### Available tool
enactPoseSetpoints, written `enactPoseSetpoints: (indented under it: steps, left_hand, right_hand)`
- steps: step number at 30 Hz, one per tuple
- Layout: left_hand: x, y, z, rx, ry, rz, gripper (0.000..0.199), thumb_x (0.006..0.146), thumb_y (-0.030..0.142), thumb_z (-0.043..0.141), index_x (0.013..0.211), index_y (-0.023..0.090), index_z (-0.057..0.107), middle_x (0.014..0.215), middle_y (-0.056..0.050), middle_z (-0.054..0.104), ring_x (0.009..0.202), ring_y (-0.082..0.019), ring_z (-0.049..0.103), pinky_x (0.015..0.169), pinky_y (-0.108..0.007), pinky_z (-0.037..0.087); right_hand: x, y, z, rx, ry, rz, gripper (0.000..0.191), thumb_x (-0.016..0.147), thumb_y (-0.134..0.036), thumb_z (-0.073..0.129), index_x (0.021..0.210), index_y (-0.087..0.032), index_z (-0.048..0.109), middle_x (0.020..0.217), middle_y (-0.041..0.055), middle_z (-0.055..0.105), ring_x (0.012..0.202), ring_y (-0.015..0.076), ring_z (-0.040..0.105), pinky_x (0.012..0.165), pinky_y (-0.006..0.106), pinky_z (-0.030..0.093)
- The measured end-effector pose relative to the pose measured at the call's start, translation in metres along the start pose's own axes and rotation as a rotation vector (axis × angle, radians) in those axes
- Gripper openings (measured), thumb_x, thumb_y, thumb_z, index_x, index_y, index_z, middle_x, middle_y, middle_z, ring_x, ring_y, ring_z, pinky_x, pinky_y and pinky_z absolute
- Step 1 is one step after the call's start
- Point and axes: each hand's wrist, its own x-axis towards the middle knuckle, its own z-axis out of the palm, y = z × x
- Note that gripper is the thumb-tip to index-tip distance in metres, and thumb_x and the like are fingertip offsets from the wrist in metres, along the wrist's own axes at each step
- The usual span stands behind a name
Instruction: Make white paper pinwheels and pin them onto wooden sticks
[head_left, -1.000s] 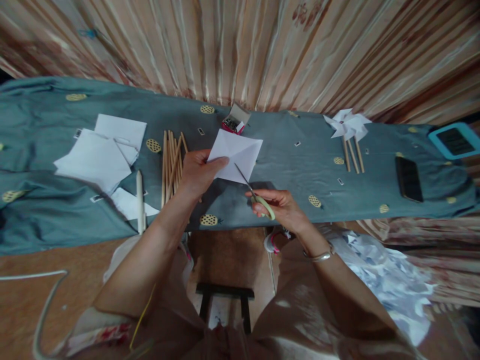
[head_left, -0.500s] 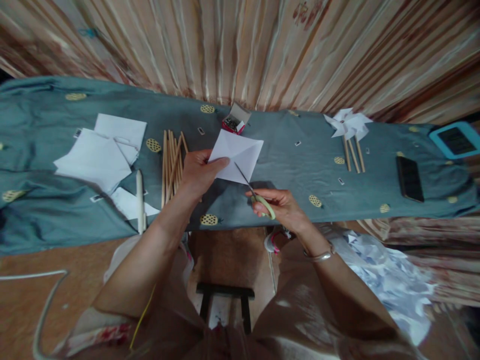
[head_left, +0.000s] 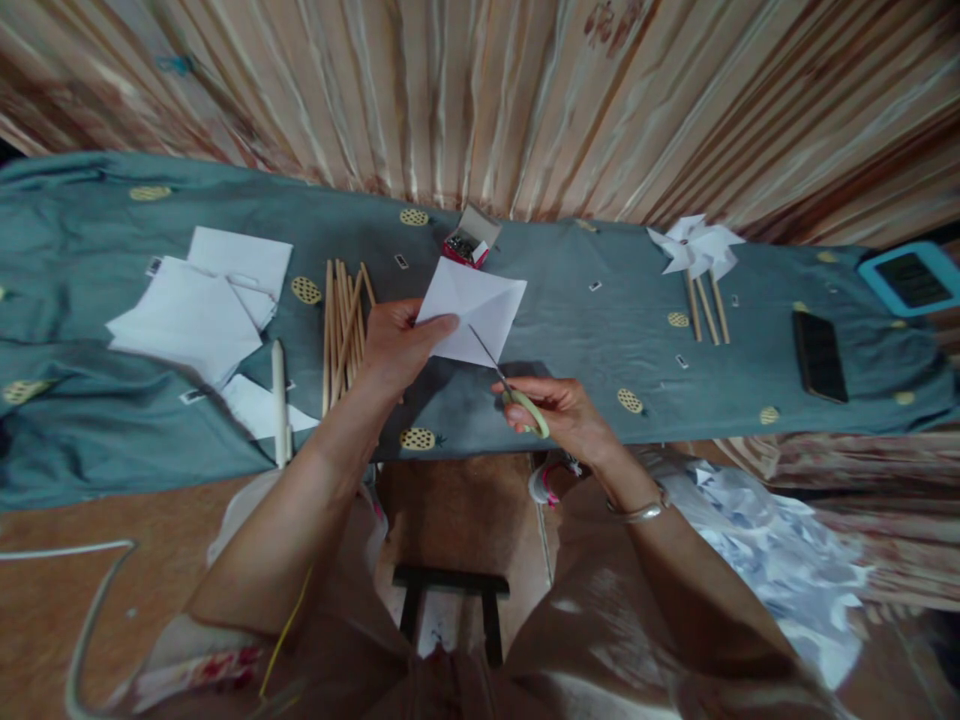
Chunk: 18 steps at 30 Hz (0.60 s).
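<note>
- The right hand (head_left: 566, 412) has its fingers closed round the green handles of the scissors (head_left: 534, 416); from where I stand I can't tell how far the blades are parted.
- From that grip the scissors' long axis slants away and leftward, tip over the middle of the white paper square (head_left: 491, 300), along a crease line.
- The left hand (head_left: 397, 345) pinches the square's left side, thumb on top; it is the nearer hand to the paper, the right one lying closer to the near edge of the table (head_left: 570, 330).
- Beyond the square, towards the far edge, sits an open red box of small metal pieces (head_left: 466, 248).
- Wooden sticks (head_left: 330, 330) lie just left of the left hand.
</note>
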Motion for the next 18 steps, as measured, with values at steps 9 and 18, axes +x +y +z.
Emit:
enactPoseSetpoints:
  steps: [9,18]
  left_hand:
    - [0.003,-0.003,-0.003,-0.071,-0.023,0.010,0.022,0.054,0.032,0.082,0.068,0.016,0.075,0.062,-0.001,0.068,0.055,-0.014,0.057,0.048,-0.022,0.041]
    - [-0.002,-0.001,-0.001,-0.098,-0.112,-0.028,0.028,0.052,0.034,0.085,0.071,0.016,0.076,0.068,-0.003,0.072,0.058,-0.015,0.059,0.052,-0.025,0.044]
  right_hand:
    - [-0.008,-0.008,-0.013,-0.073,-0.047,0.040,0.047,0.060,-0.046,0.090,0.097,-0.020,0.079,0.068,-0.0018,0.067,0.058,0.0071,0.056,0.055,0.020,0.046]
    - [-0.022,-0.022,-0.051,-0.041,0.180,-0.119,0.052,0.057,-0.053,0.090,0.096,-0.021,0.077,0.071,0.0008,0.072,0.058,0.0104,0.059,0.054,0.022,0.046]
